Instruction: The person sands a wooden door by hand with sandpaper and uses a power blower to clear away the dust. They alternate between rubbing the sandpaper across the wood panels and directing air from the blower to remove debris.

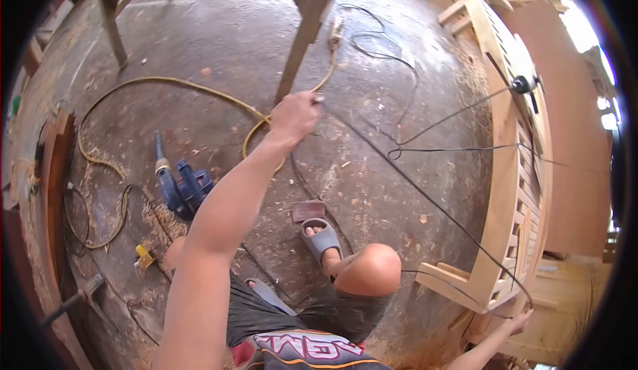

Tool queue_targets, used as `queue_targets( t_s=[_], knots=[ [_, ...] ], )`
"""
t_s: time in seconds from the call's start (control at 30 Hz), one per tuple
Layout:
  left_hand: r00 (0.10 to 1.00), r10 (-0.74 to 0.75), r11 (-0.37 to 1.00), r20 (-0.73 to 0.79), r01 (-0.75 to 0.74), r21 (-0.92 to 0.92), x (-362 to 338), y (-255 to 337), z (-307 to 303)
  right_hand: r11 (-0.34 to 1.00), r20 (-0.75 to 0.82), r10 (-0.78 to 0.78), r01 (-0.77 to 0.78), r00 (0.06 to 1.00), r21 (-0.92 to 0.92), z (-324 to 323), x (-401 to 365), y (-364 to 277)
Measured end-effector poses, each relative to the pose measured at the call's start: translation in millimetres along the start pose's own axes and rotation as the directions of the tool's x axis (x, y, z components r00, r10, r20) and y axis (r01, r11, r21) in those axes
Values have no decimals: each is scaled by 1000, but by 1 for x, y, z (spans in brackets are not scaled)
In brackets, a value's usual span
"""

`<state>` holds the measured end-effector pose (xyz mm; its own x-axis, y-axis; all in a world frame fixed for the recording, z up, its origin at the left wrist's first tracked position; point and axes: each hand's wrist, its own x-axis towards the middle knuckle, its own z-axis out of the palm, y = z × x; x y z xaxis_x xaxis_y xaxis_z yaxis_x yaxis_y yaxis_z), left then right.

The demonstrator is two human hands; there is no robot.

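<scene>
My left hand is stretched forward over the floor, fingers closed around the end of a black power cord; a small pale tip, perhaps its plug, shows past the fingers. The cord runs diagonally to the lower right, where my right hand pinches it beside a slatted wooden frame. Just beyond my left hand is the foot of a wooden trestle leg. A yellow cord passes near that hand and leads to a socket block on the floor.
A blue blower lies left of my arm. A hammer, a yellow tool and wooden boards are farther left. A reddish-brown block lies by my sandal. A black device rests on the frame. Loose cords and wood shavings cover the floor.
</scene>
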<state>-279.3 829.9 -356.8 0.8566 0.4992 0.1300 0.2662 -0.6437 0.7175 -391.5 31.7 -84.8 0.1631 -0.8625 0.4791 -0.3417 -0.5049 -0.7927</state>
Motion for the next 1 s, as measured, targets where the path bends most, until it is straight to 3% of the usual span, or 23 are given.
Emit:
queue_targets(
  t_s=[0.07,0.17,0.23,0.3,0.37,0.4,0.43,0.47,0.5,0.53,0.57,0.6,0.63,0.67,0.7,0.77,0.93,1.0],
  knots=[
    [999,31,999,-12,-31,-33,7,29,-27,991,-85,37,-48,996,-122,12,65,84],
    [998,30,994,-47,-35,-100,12,36,-47,821,-109,-27,-40,994,-570,6,25,86],
    [1000,-3,993,-21,1,-119,9,21,-53,643,1,-73,48,997,-764,14,7,88],
    [971,201,955,-128,-223,-194,-11,-1,-34,493,171,-126,211,977,-844,33,-16,93],
    [925,339,900,-170,-371,-227,-46,-7,-17,399,405,-204,454,891,-797,65,-49,100],
    [912,381,884,-152,-407,-229,-68,-3,-9,424,554,-251,605,794,-674,86,-74,107],
    [916,381,879,-126,-401,-259,-90,-6,17,540,706,-343,745,620,-391,123,-112,112],
    [920,378,843,-105,-389,-372,-114,-1,35,628,814,-415,775,407,-68,158,-152,113],
    [909,416,866,-16,-401,-299,-135,3,49,824,937,-323,526,131,211,193,-212,111],
    [914,403,860,49,-359,-363,-157,7,70,968,999,-33,249,-33,40,205,-300,81],
    [891,447,802,83,-357,-479,-175,6,101,991,974,134,38,-186,-129,191,-394,39],
    [903,413,777,118,-282,-563,-194,13,117,916,815,263,-131,-516,-379,202,-455,18],
    [871,446,772,208,-256,-582,-212,17,116,747,544,286,-173,-789,-642,211,-506,2],
    [825,481,764,296,-228,-603,-221,17,107,795,557,296,-124,-776,-594,207,-553,-27],
    [818,418,823,396,-157,-546,-222,11,91,837,572,301,-76,-763,-542,202,-585,-45],
    [762,281,909,583,-17,-417,-225,-7,55,823,601,231,-177,-765,-540,250,-621,-32],
    [744,306,939,594,-132,-319,-233,-60,-18,854,815,81,-381,-574,-354,320,-674,-82],
    [730,361,915,581,-159,-370,-245,-79,-44,870,795,-25,-404,-606,-281,336,-675,-123]
  ],
)
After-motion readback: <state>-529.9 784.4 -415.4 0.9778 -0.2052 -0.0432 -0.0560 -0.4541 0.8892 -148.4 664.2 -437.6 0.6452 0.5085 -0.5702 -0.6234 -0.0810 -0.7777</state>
